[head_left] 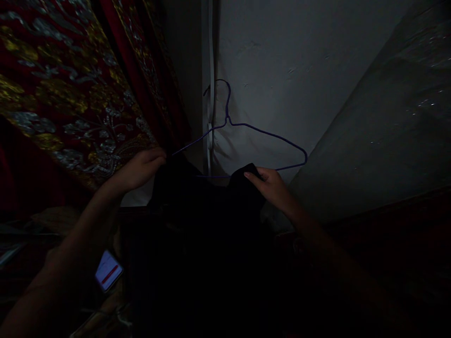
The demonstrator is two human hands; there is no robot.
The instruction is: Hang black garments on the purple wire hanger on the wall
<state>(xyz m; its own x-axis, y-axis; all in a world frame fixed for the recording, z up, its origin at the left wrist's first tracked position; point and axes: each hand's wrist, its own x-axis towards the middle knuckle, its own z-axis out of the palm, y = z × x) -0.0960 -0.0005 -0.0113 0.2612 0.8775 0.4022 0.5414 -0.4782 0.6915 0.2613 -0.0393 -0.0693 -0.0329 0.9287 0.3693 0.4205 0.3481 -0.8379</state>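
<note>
A thin purple wire clothes hanger hangs by its hook near a pale vertical strip on the wall. Below it drops a black garment, too dark to show its exact kind. My left hand pinches the garment's left shoulder, which covers the hanger's left end. With thumb and fingers, my right hand grips the right shoulder edge, in front of the hanger's lower bar. The hanger's right end sticks out bare beyond that edge. Most of the garment's lower part is lost in shadow.
A red curtain with gold and silver patterns hangs at the left. The pale strip runs down the wall. Clear plastic sheeting covers the right side. A lit phone lies at lower left, among dim clutter.
</note>
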